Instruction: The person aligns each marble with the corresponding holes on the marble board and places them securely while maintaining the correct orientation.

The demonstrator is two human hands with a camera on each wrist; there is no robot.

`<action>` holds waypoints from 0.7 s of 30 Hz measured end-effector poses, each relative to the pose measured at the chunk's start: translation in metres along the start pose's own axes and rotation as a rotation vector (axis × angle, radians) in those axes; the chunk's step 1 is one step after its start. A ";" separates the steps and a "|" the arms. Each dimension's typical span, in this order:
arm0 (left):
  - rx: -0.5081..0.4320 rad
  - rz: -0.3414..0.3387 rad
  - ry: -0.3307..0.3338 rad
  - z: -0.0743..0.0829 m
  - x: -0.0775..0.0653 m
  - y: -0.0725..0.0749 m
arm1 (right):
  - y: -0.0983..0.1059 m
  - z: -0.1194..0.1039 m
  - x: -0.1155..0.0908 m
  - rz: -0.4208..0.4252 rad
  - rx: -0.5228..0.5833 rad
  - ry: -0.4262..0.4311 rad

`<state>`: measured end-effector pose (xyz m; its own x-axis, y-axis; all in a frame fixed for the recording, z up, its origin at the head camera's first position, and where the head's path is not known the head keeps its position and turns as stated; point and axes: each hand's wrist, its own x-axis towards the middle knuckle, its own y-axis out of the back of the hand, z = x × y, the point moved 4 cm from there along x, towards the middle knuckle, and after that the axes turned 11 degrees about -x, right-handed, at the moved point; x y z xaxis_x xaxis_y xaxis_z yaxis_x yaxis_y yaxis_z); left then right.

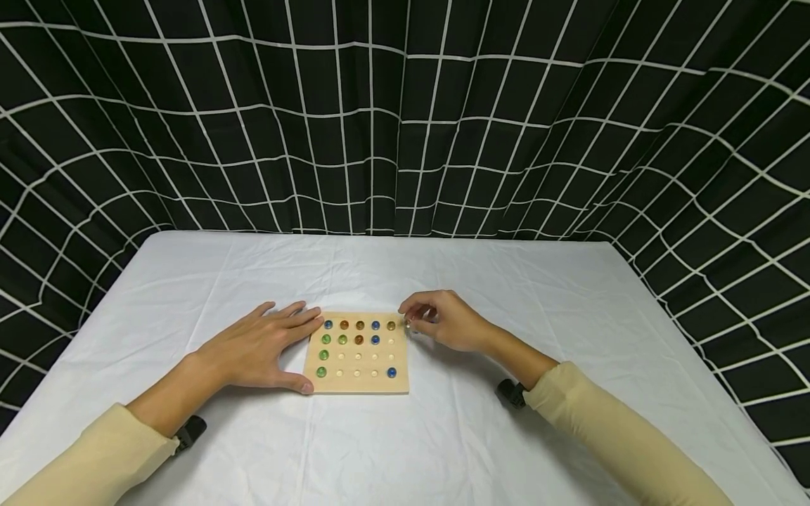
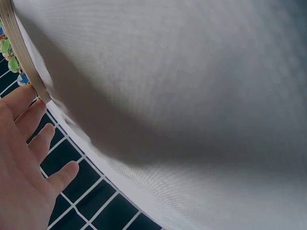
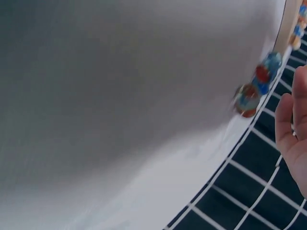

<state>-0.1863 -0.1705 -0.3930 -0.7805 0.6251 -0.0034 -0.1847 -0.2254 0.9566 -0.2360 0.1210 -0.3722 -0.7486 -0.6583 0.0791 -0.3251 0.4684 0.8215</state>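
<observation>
A light wooden board (image 1: 358, 384) with rows of shallow holes lies on the table, and glass marbles in green, orange, amber and blue sit in several of them. My left hand (image 1: 256, 348) is spread along the board's left side, its fingertips at the far left corner and its thumb at the near one. Bent fingers of my right hand (image 1: 452, 320) hover low just past the far right corner, thumb and index close around a small marble (image 1: 408, 324). I cannot tell whether they pinch it. In the right wrist view, blurred multicoloured marbles (image 3: 247, 100) lie beside those fingers.
A white cloth (image 1: 506, 443) with light creases covers the table. Behind it and along both sides hangs a black curtain (image 1: 405, 119) with a white grid. Each wrist carries a small black camera (image 1: 510, 393) by the sleeve cuff.
</observation>
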 end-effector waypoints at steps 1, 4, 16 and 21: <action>0.001 0.001 -0.001 0.000 0.000 0.000 | -0.001 -0.003 0.000 -0.005 0.003 0.011; 0.002 0.002 -0.002 0.000 0.000 0.001 | -0.006 -0.011 -0.001 -0.032 0.009 0.040; -0.002 0.007 -0.010 -0.001 0.001 0.000 | -0.027 -0.024 -0.006 -0.137 0.033 0.078; -0.002 0.006 -0.001 -0.001 0.000 0.000 | -0.030 -0.027 -0.006 -0.157 0.008 0.073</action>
<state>-0.1873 -0.1713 -0.3933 -0.7811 0.6244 0.0027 -0.1810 -0.2305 0.9561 -0.2062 0.0952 -0.3826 -0.6439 -0.7651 -0.0089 -0.4399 0.3606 0.8225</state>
